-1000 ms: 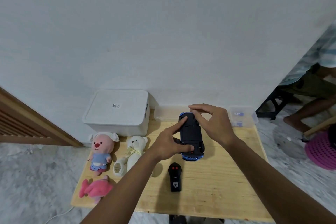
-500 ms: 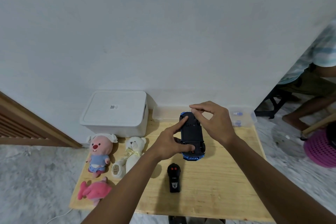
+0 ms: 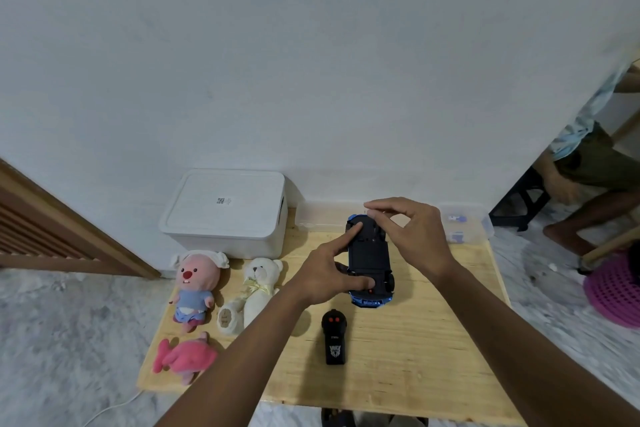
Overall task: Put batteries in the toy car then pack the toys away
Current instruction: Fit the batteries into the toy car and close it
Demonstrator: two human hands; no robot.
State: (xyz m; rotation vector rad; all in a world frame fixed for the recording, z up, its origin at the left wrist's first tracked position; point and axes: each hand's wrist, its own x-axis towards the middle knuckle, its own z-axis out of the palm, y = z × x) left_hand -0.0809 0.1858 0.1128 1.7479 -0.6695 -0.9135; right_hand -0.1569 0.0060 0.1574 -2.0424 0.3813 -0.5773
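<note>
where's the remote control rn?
In the head view, the black remote control lies flat on the wooden table, near its front edge, just in front of the upside-down toy car and right of the plush toys.

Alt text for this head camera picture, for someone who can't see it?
Two bare hands, left and right, hold an upturned blue toy car on a wooden table. Nearby lie a black remote, three plush toys and a lidded white box.
</note>
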